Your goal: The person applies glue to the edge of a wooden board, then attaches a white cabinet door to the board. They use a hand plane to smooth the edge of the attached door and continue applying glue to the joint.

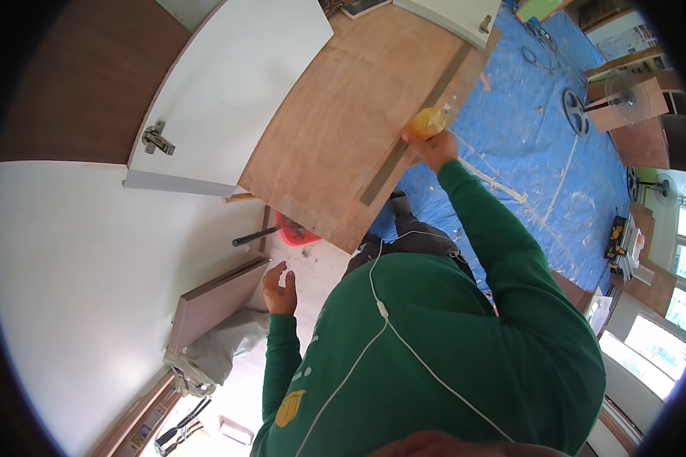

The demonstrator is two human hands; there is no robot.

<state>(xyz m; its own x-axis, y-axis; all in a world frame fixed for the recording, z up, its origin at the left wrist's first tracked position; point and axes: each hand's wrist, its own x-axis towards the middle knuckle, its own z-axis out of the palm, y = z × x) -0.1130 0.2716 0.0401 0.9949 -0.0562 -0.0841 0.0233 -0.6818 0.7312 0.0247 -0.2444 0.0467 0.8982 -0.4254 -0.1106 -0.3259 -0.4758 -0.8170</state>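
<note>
My right hand (434,150) is closed around a yellow, shiny, roundish object (427,122), possibly a roll of tape; its exact kind is unclear. It is over the right edge of a large light-brown wooden board (335,114). A dark strip (385,174) runs along that edge, partly covered by the hand and the object. Down at the left, my left hand (280,289) hangs in the air with fingers curved and thumb apart, nothing visible in it. Nearest to it are a red dustpan-like container (297,231) and a black handle (255,236) at the board's lower corner.
A white cabinet door (229,84) with a metal hinge (158,138) stands left of the board. Blue sheeting (511,137) covers the floor at right, with a fan (627,99) beyond it. Panels (213,305) and a grey bag (225,343) lean at lower left.
</note>
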